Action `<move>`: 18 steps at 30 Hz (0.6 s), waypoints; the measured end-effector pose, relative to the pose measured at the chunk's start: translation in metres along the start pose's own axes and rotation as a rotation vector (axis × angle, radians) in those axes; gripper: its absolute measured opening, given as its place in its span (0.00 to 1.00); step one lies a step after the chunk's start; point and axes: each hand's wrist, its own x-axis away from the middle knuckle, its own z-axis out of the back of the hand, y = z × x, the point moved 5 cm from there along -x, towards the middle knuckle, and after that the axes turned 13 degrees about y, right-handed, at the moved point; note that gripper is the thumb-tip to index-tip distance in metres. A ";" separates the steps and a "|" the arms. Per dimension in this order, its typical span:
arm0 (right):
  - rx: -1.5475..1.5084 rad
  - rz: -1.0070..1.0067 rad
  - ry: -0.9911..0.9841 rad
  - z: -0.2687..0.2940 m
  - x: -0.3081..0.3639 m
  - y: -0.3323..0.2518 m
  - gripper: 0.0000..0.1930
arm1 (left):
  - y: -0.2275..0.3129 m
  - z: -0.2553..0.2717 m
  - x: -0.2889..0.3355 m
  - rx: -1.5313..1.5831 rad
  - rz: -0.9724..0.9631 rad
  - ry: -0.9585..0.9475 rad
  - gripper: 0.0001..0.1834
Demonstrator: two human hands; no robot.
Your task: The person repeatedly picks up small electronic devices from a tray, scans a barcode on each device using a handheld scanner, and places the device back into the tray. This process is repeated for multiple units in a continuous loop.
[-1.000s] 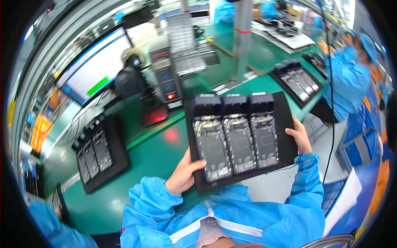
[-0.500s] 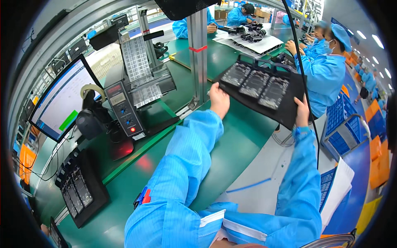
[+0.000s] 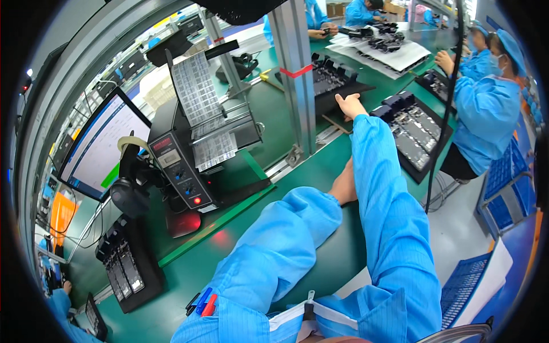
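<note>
My right hand reaches far across the green bench, its fingers closed at the near edge of a black tray carrying electronic boards; the metal post partly hides this tray. My left hand is low over the bench, crossed by my right forearm, which hides its fingers. To the right of my right hand lies a second black tray, with a row of flat dark boards and black blocks along its far end. Another black tray with boards rests at the left of the bench.
A label dispenser with a roll of labels, a black scanner and a monitor stand at left. The metal post rises ahead. A black cable hangs at right, near a co-worker in blue. Blue crates stand beyond.
Both hands held a black tray in the air; now my left hand is off it and beneath my right forearm. My right hand has moved left and forward to the tray behind the post.
</note>
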 end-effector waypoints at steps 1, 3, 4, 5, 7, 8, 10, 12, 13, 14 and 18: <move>0.167 0.159 -0.012 0.001 -0.007 0.001 0.35 | 0.011 0.003 0.003 0.146 0.115 -0.070 0.31; 0.364 0.355 0.088 -0.003 0.013 -0.021 0.25 | 0.009 0.012 0.006 0.149 0.131 -0.060 0.28; 0.251 0.357 0.155 -0.001 0.022 -0.028 0.25 | 0.007 0.009 0.007 0.176 0.152 -0.031 0.27; 0.137 0.352 0.222 0.004 0.031 -0.034 0.25 | 0.005 0.006 0.006 0.202 0.174 -0.007 0.26; -0.268 0.350 0.495 0.026 0.058 -0.054 0.25 | -0.018 -0.004 0.005 0.276 0.241 0.135 0.25; -0.585 0.325 0.557 0.040 0.074 -0.061 0.22 | -0.038 -0.025 0.000 0.487 0.331 0.105 0.24; -0.984 0.365 0.542 0.071 0.106 -0.060 0.17 | -0.039 -0.047 0.000 0.525 0.364 0.078 0.23; -1.329 0.526 0.475 0.096 0.188 -0.096 0.10 | -0.035 -0.045 0.007 0.420 0.318 0.120 0.22; -1.411 0.581 0.400 0.100 0.212 -0.099 0.13 | -0.028 -0.041 0.013 0.371 0.286 0.140 0.22; -1.258 0.745 0.229 0.101 0.256 -0.122 0.17 | -0.029 -0.027 0.024 0.301 0.265 0.181 0.21; -0.774 1.120 -0.119 0.082 0.378 -0.158 0.13 | 0.023 0.043 0.092 0.155 0.008 0.385 0.20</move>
